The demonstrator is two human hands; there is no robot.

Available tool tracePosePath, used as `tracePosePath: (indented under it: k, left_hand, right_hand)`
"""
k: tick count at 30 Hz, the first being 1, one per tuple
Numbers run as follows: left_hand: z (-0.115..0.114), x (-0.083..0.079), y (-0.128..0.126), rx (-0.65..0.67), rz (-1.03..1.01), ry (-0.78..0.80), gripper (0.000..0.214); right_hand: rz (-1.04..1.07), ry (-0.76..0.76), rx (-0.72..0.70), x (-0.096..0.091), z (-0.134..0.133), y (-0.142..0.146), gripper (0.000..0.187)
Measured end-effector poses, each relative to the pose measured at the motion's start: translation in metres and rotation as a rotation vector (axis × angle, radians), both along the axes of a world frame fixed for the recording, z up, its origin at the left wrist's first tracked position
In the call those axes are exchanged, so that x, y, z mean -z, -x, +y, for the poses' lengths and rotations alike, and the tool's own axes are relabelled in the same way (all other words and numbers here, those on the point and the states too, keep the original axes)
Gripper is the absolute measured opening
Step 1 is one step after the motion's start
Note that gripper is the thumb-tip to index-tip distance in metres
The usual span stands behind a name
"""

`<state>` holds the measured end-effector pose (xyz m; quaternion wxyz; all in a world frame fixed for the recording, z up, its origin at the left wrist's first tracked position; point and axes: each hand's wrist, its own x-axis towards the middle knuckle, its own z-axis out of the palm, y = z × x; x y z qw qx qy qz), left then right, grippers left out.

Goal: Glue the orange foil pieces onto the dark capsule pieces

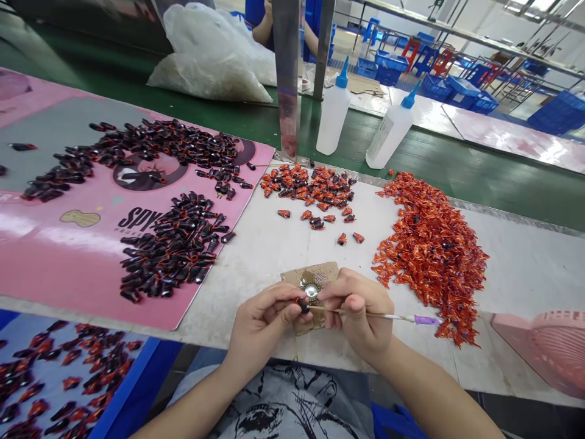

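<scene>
My left hand (269, 314) pinches a small black-and-orange piece (302, 304) between thumb and fingertips. In my right hand (363, 311) lies a thin stick (397, 317) with a purple end; its tip meets the piece or comes very close to it. Beneath both hands is a scrap of brown cardboard (304, 328) carrying a small round shiny cap (311, 291) that looks wet inside. Just beyond the hands, orange-and-dark pieces (320, 186) are scattered on the white table covering (256, 256). A large heap of bright orange pieces (432, 244) lies right of my right hand.
Black pieces (176, 247) are piled on a pink printed board (150, 311) at left. Two white squeeze bottles (333, 119) with blue nozzles stand behind a metal post (287, 79). A blue tray (137, 390) sits lower left; a pink basket (548, 347) is at right. Another person's arm (264, 27) shows behind.
</scene>
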<state>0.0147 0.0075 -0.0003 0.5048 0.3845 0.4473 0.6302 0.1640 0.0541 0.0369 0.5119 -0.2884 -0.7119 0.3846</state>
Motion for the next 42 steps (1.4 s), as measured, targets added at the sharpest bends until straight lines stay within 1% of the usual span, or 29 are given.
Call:
tracePosePath:
  k: [5,9,11,15,17,19,23,25,27,30,36,39,42]
  left_hand:
    - [-0.001,0.005,0.001,0.02,-0.048,0.01,0.016]
    - [-0.001,0.004,0.001,0.042,-0.033,-0.012,0.014]
    - [-0.001,0.004,0.001,0.038,-0.022,-0.025,0.011]
    - [-0.001,0.006,0.001,-0.017,-0.013,-0.029,0.011]
    - [-0.001,0.007,0.001,-0.036,-0.019,-0.02,0.012]
    - [-0.001,0.007,0.0,-0.037,-0.031,-0.011,0.012]
    - [-0.001,0.006,0.0,-0.018,-0.016,-0.008,0.012]
    - [0.0,0.005,0.0,0.004,0.011,0.003,0.015]
    - [0.0,0.003,0.001,0.025,0.029,0.009,0.017]
    - [0.0,0.002,0.002,0.043,0.038,-0.002,0.017]
    - [0.0,0.001,0.001,0.074,0.046,-0.031,0.012]
    - [0.0,0.002,0.0,0.06,0.044,-0.035,0.011]
    - [0.0,0.003,0.0,0.038,0.02,-0.03,0.01]
  right_hand:
    - [0.064,0.052,0.126,-0.002,0.003,-0.004,0.046]
    - [0.091,0.092,0.077,-0.001,0.003,-0.004,0.045]
    - [0.002,0.062,0.058,0.001,0.005,-0.003,0.044]
    - [-0.317,-0.077,0.016,0.007,0.013,0.001,0.043]
    - [-0.378,-0.119,-0.002,0.009,0.014,0.002,0.044]
    - [-0.318,-0.089,0.006,0.008,0.013,0.002,0.044]
    - [-0.028,0.068,0.021,0.004,0.005,-0.001,0.042]
    - [0.069,0.091,-0.009,0.002,0.002,-0.001,0.041]
    - [0.098,0.054,-0.035,0.002,0.001,0.001,0.041]
    - [0.073,-0.001,-0.041,0.003,0.001,0.002,0.041]
    - [0.052,-0.023,-0.037,0.006,0.001,0.003,0.039]
    - [0.098,0.016,-0.053,0.004,0.001,0.002,0.039]
    - [0.257,0.103,0.003,-0.007,0.008,-0.007,0.048]
